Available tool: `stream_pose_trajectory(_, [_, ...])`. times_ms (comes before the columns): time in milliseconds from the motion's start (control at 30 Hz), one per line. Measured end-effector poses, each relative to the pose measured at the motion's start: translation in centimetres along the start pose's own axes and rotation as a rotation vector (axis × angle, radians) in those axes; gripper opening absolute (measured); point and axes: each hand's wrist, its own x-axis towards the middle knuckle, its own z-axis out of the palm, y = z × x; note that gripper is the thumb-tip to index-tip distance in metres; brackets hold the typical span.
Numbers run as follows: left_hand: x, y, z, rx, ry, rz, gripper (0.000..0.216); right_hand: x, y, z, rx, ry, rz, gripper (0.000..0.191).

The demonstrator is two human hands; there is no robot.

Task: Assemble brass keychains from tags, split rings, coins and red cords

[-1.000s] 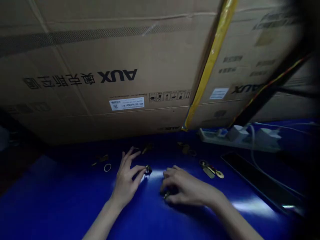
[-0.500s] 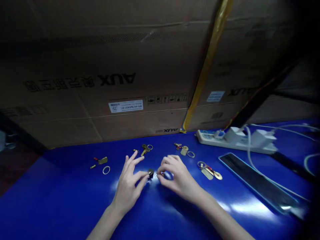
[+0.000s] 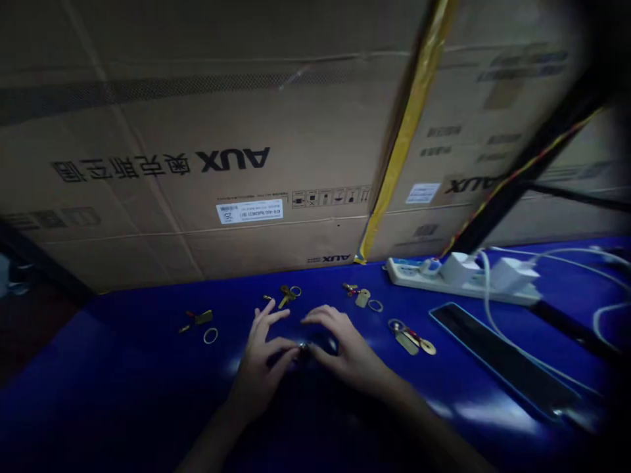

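My left hand (image 3: 259,371) pinches a small dark piece with brass-like glints (image 3: 302,349) between thumb and index finger, its other fingers stretched out. What exactly the piece is, I cannot make out. My right hand (image 3: 345,348) faces it from the right, thumb tip at or against the piece and index finger raised apart from the thumb. Beyond the left hand lie a brass key-shaped pendant (image 3: 284,299) and a metal ring (image 3: 295,292). Right of the right hand is a keychain (image 3: 409,340) with a ring, a tag, a red bead and a disc.
Loose brass parts (image 3: 202,318) and a ring (image 3: 210,336) lie left on the blue table (image 3: 123,394). Another set with a tag (image 3: 363,298) and ring (image 3: 375,306) sits behind. At right are a phone (image 3: 507,361), cables and a power strip (image 3: 463,282). Cardboard boxes (image 3: 197,236) stand behind.
My right hand has come closer to the left, and its index finger has lifted away from its thumb. The small dark piece sits slightly further right. The picture's lighting has shifted.
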Motion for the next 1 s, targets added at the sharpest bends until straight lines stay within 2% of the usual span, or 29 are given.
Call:
stream_pose_trajectory(67, [0.1, -0.1, -0.1, -0.113, -0.010, -0.084, 0.013, -0.1, -0.5, -0.3, 0.127, -0.071, -0.004, 0.043])
stream_pose_trajectory(100, [0.2, -0.2, -0.2, -0.183, -0.022, -0.111, 0.014, -0.1, -0.7, -0.3, 0.192, -0.120, 0.006, 0.040])
stream_pose_trajectory(167, [0.2, -0.4, -0.3, -0.323, -0.057, -0.124, 0.016, -0.1, -1.3, -0.2, 0.289, -0.237, 0.036, 0.021])
stream_pose_trajectory(233, [0.3, -0.4, -0.5, -0.392, -0.102, -0.118, 0.018, -0.2, -1.6, 0.1, 0.273, -0.315, 0.049, 0.029])
stream_pose_trajectory(300, [0.3, -0.1, -0.7, -0.330, -0.166, -0.116, 0.017, -0.4, -1.8, 0.7, 0.088, -0.315, 0.023, 0.031])
stream_pose_trajectory(433, [0.3, 0.9, -1.0, -0.041, -0.330, -0.101, 0.023, -0.9, -1.6, 1.6, -0.403, -0.310, -0.088, 0.012])
stream_pose_trajectory(533, [0.5, 1.6, -1.8, 0.010, -0.449, -0.054, 0.027, -1.3, -1.7, 1.7, -0.475, -0.355, -0.124, 0.011])
stream_pose_trajectory(633, [0.5, 2.0, -3.1, -0.169, -0.486, -0.116, 0.026, -1.5, -2.3, 1.6, -0.195, -0.348, -0.079, 0.018])
stream_pose_trajectory(733, [-0.2, 1.8, -3.5, -0.543, -0.410, -0.244, 0.031, -1.6, -3.2, 2.2, 0.484, -0.396, 0.045, 0.037])
stream_pose_trajectory(800, [-1.0, 1.4, -2.7, -0.809, -0.288, -0.318, 0.037, -1.4, -3.7, 2.9, 0.938, -0.476, 0.150, 0.045])
stream_pose_trajectory(833, [-1.3, 1.1, -2.2, -0.881, -0.241, -0.357, 0.038, -1.3, -3.7, 3.1, 1.083, -0.504, 0.192, 0.047])
stream_pose_trajectory(900, [-1.5, 0.6, -1.2, -0.932, -0.189, -0.399, 0.036, -1.1, -3.5, 3.1, 1.169, -0.506, 0.220, 0.047])
stream_pose_trajectory(1000, [-0.9, 0.1, -0.7, -0.855, -0.169, -0.416, 0.031, -0.6, -2.7, 1.8, 1.038, -0.415, 0.174, 0.046])
